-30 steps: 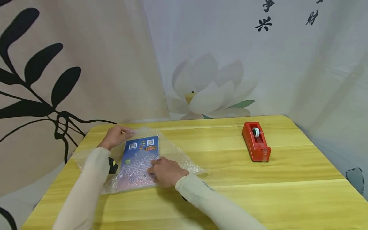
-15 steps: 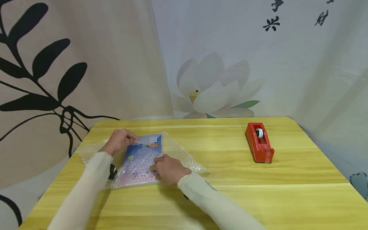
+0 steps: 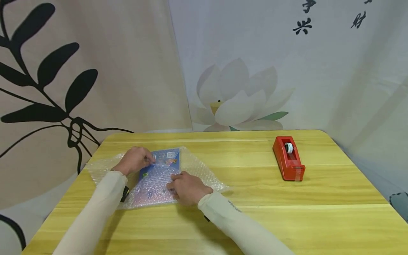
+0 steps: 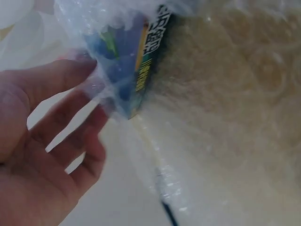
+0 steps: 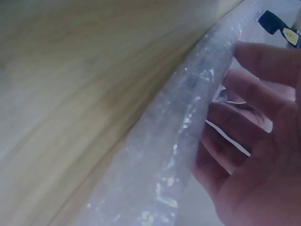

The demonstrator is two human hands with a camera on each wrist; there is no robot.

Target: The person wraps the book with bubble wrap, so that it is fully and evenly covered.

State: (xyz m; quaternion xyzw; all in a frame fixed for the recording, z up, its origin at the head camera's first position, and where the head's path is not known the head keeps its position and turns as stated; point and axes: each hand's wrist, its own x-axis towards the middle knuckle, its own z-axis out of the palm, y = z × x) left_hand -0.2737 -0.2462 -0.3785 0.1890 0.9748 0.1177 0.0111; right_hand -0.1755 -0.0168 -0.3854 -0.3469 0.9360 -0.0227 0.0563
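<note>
Blue printed item half veiled in bubble wrap, a hand at either side

The blue printed item (image 3: 156,184), a book or a box, lies flat on the left part of the wooden table (image 3: 255,219). In the head view, its near part shows blurred through the bubble wrap (image 3: 202,171) folded over it, while a QR code (image 3: 170,154) shows at its far right corner. The wrap spreads past it on both sides. Only the left wrist view gives its narrow side, with large white characters (image 4: 155,37) and smaller yellow print.

The left hand (image 3: 135,160) is at the far left corner; from above its fingertips look bunched, and the left wrist view shows thumb and forefinger pinching the wrap there, the other fingers loosely bent. The right hand (image 3: 189,188) rests on the right edge; its own wrist view shows the fingers apart and fairly straight against the crinkled wrap, plus a black strap (image 5: 275,23) with a yellow label.

Only the head view takes in the red tape dispenser (image 3: 289,164), well apart to the right, and the backdrop (image 3: 134,71) with dark leaves and a pale lotus (image 3: 237,106).
</note>
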